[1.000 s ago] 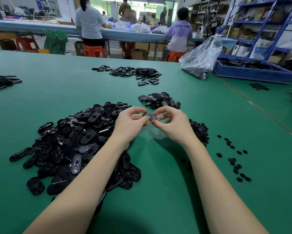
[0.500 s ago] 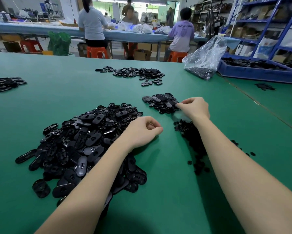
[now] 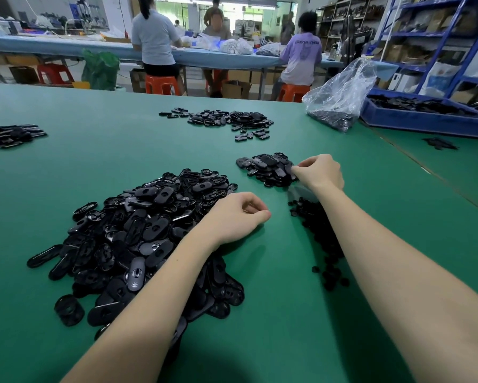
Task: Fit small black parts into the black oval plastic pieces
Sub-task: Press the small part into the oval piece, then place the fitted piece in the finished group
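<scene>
Reaching over the small black parts (image 3: 319,233), the right hand (image 3: 319,172) pinches an oval piece (image 3: 289,170) at the small pile (image 3: 265,168) while the left hand (image 3: 233,217) stays loosely curled, nothing held, so parts could easily get scattered by that forearm.

The green worktop (image 3: 121,161) holds a big pile of black ovals (image 3: 138,239). Beside that pile lie small black parts (image 3: 318,233); behind it, a smaller pile (image 3: 265,168).
</scene>
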`<state>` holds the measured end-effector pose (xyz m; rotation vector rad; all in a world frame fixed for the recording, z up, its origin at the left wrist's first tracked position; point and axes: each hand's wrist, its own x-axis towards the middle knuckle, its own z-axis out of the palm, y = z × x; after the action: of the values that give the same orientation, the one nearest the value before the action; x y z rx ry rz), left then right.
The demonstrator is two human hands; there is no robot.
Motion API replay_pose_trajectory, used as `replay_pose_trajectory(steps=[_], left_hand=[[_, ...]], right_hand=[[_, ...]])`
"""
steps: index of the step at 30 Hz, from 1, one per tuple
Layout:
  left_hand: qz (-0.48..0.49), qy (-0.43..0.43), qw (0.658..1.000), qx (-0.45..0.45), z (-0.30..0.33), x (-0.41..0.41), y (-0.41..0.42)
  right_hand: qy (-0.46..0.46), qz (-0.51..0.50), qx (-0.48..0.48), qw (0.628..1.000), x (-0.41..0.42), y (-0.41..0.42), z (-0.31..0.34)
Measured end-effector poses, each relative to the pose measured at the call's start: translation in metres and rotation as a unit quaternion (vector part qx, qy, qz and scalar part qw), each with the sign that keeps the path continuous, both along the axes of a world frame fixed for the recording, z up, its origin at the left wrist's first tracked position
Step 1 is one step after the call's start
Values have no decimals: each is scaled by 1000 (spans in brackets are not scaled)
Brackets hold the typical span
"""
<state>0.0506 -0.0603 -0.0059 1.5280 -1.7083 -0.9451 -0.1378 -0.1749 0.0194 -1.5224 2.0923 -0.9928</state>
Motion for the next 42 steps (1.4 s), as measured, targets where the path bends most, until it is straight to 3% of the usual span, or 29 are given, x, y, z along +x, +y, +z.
replay_pose_trajectory(steps=[11,17,20,25,27,42], left_hand=[[-11,-29,999,-15,5,-1,5],[62,-40,988,-139,13,2,5],[109,-153,961,-203,14,12,2],[62,-383,911,-141,0,15,2],[42,-420,898,-127,-4,14,2],[97,-397,895,-178,3,15,2]], right_hand=[[8,139,47,989,6,76,-3],[20,179,57,982,16,90,-12],[19,181,53,982,12,90,-14],[6,192,47,980,12,89,-16],[12,201,55,978,13,89,-18],[-3,216,32,976,12,89,-16]])
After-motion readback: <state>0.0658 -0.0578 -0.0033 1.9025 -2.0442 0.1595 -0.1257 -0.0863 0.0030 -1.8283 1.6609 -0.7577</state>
